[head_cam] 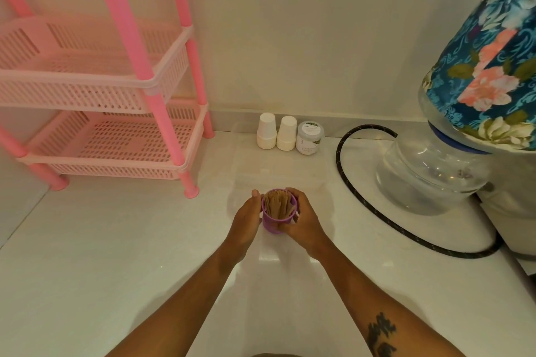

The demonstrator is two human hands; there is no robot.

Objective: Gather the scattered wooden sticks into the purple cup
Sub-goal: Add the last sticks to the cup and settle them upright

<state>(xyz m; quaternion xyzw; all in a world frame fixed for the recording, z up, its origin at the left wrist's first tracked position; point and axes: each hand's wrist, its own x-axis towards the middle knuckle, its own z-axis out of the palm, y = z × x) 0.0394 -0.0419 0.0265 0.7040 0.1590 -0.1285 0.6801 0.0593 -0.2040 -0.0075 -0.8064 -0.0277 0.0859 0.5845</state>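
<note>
A purple cup (272,225) stands upright on the white counter, in the middle of the view. Several wooden sticks (279,205) stand bundled inside it, their tops just above the rim. My left hand (246,219) presses against the cup's left side with the thumb near the rim. My right hand (303,219) wraps around the cup's right side, fingers curled over the front. No loose sticks show on the counter around the cup.
A pink plastic rack (110,136) stands at the back left. Two stacks of white paper cups (266,130) and a small white jar (309,138) sit against the wall. At the right, a water bottle (429,171) under a floral cover and a black hose (362,200) looping across the counter.
</note>
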